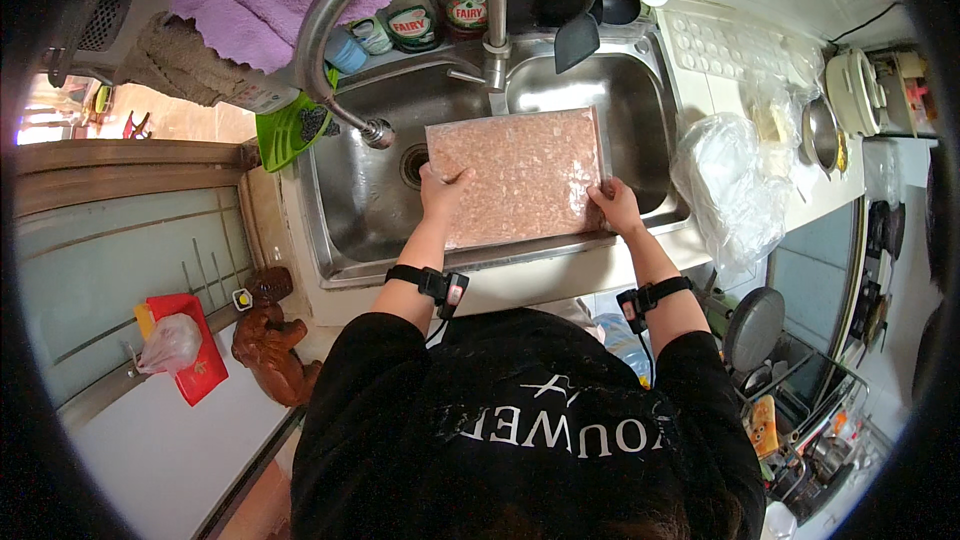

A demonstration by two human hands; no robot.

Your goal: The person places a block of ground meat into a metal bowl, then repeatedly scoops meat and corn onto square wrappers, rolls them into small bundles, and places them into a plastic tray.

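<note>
Apparently steadying a flat, clear-wrapped pinkish slab (530,170) over both basins of the sink (360,200). Gripping its left side with the left hand (443,192), its right edge with the right hand (618,205), both partly closed. Likely needing even support next.

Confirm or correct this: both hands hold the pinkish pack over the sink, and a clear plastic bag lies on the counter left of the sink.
Wrong side: the plastic bag lies on the counter right of the sink, in the head view. The left hand and right hand do hold the pinkish pack over the sink.
</note>
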